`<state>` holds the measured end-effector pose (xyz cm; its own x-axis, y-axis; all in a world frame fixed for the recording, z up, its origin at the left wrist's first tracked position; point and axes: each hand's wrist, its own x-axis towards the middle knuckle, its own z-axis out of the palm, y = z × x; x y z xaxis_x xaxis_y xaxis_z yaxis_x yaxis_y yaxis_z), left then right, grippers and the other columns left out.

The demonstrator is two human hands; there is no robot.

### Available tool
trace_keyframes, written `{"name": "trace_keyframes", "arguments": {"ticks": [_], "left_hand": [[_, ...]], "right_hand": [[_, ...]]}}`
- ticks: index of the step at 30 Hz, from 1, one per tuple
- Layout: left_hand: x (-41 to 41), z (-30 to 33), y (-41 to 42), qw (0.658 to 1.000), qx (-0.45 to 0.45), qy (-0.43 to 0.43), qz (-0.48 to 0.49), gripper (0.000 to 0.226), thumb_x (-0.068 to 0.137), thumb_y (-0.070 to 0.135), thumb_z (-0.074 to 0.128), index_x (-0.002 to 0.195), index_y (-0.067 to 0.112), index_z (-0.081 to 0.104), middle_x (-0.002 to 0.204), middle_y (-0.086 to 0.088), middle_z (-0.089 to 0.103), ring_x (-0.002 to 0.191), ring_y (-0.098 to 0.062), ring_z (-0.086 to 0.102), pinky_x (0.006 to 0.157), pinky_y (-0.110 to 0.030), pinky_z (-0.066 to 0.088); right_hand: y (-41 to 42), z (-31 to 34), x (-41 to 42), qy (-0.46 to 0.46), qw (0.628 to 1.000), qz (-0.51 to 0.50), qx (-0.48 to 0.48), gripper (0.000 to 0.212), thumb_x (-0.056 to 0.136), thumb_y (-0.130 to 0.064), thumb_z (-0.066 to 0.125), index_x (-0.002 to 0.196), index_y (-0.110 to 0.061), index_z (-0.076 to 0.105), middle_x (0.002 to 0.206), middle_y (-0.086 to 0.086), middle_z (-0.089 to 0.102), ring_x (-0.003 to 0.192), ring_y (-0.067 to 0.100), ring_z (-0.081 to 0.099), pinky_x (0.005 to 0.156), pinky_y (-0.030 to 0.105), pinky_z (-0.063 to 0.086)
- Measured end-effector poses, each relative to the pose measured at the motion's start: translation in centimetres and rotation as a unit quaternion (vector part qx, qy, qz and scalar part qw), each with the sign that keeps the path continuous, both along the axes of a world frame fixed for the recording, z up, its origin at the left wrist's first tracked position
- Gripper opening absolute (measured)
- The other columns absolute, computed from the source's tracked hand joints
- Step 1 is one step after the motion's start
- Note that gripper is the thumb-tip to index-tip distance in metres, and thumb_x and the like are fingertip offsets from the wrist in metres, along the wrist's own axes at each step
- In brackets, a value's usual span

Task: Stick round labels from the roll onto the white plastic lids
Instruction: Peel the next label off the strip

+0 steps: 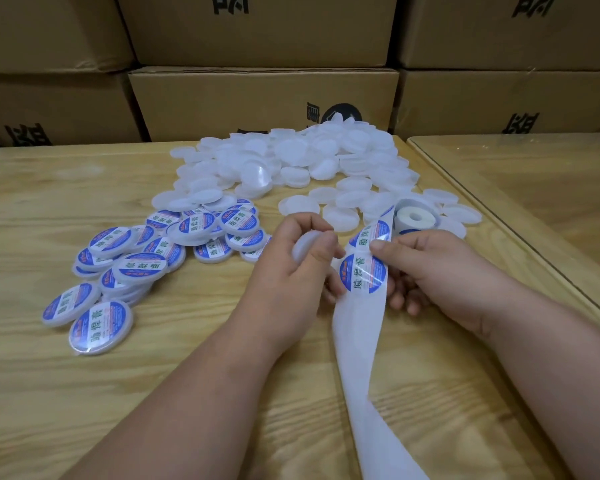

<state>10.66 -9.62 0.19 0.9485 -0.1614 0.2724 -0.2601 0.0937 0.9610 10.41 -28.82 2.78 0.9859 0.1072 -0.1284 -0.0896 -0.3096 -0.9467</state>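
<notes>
Labels on the strip (362, 271) run from the roll (417, 218) down toward the near table edge, with one blue round label (362, 274) lying between the two hands. The left hand (291, 268) curls its fingers around a bare white lid (302, 247), held just beside the strip. The right hand (426, 268) pinches the strip at the label's upper edge, thumb on top and fingers underneath. The roll lies flat among plain lids (291, 161) heaped at the back of the wooden table (49, 393). Finished labelled lids (129, 268) lie piled to the left. Cardboard boxes (257, 98) are stacked behind the table.
</notes>
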Motion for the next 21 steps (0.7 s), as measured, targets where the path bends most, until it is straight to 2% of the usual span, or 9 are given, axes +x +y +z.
{"name": "trace_keyframes", "arguments": {"ticks": [3,6,8,11,14,16,18,21], "left_hand": [[0.5,-0.15,-0.05,1.0,0.012,-0.003,-0.004,0.021,0.092,0.022,0.057,0.088,0.042,0.057,0.089,0.005,0.07,0.072,-0.015,0.068,0.065,-0.028,0.053],[0.76,-0.31,-0.15,0.998,0.055,-0.008,-0.011,0.027,0.091,0.014,0.066,0.09,0.04,0.056,0.091,0.007,0.069,0.075,-0.012,0.065,0.071,-0.03,0.055],[0.74,-0.29,-0.29,0.996,0.091,-0.006,-0.022,0.029,0.085,0.02,0.075,0.091,0.04,0.056,0.093,0.009,0.068,0.076,-0.016,0.063,0.072,-0.03,0.055],[0.55,-0.03,-0.54,0.992,0.121,-0.006,-0.025,0.034,0.077,0.027,0.083,0.092,0.042,0.056,0.094,0.011,0.067,0.074,-0.009,0.061,0.07,-0.025,0.053],[0.5,0.09,-0.73,0.991,0.133,-0.005,-0.007,0.034,0.078,0.027,0.084,0.093,0.041,0.057,0.094,0.009,0.068,0.074,-0.01,0.061,0.072,-0.026,0.052],[0.5,0.17,-0.84,0.99,0.138,-0.005,0.003,0.031,0.082,0.025,0.082,0.094,0.04,0.059,0.092,0.01,0.068,0.075,-0.013,0.064,0.071,-0.024,0.052],[0.46,0.28,-0.88,0.989,0.146,-0.004,0.008,0.025,0.084,0.026,0.08,0.093,0.04,0.061,0.089,0.012,0.069,0.078,-0.016,0.066,0.071,-0.023,0.054],[0.29,0.44,-0.84,0.99,0.142,-0.005,0.006,0.019,0.084,0.033,0.081,0.091,0.037,0.063,0.084,0.012,0.071,0.078,-0.004,0.064,0.071,-0.016,0.051]], "right_hand": [[0.61,-0.22,0.11,-0.015,0.999,0.001,0.034,0.042,0.101,-0.033,0.06,0.065,-0.019,0.077,0.063,0.007,0.065,0.05,0.016,0.058,0.041,0.025,0.045],[0.74,-0.35,0.08,-0.023,0.999,0.002,0.041,0.039,0.101,-0.032,0.06,0.068,-0.02,0.078,0.066,0.007,0.068,0.051,0.016,0.059,0.041,0.023,0.044],[0.55,-0.37,0.08,-0.016,0.999,0.003,0.049,0.034,0.1,-0.029,0.061,0.074,-0.016,0.078,0.068,0.009,0.07,0.052,0.015,0.06,0.041,0.023,0.044],[0.37,-0.26,0.13,0.005,0.998,0.006,0.07,0.028,0.099,-0.017,0.059,0.078,-0.014,0.077,0.072,0.012,0.072,0.053,0.017,0.06,0.041,0.024,0.043],[0.41,-0.13,0.15,0.015,0.997,0.016,0.076,0.033,0.092,-0.011,0.058,0.066,-0.021,0.076,0.073,0.012,0.073,0.054,0.017,0.062,0.042,0.024,0.043],[0.35,-0.14,0.17,0.019,0.996,0.016,0.08,0.033,0.094,-0.008,0.056,0.068,-0.019,0.073,0.072,0.012,0.072,0.055,0.017,0.062,0.041,0.024,0.044],[0.22,-0.17,0.21,0.022,0.996,0.013,0.083,0.024,0.097,-0.009,0.056,0.075,-0.013,0.066,0.071,0.011,0.071,0.056,0.018,0.062,0.042,0.024,0.044],[0.2,-0.26,0.22,0.012,0.997,0.017,0.073,0.02,0.096,-0.011,0.061,0.076,-0.013,0.066,0.065,0.008,0.067,0.056,0.017,0.062,0.043,0.024,0.044]]}}
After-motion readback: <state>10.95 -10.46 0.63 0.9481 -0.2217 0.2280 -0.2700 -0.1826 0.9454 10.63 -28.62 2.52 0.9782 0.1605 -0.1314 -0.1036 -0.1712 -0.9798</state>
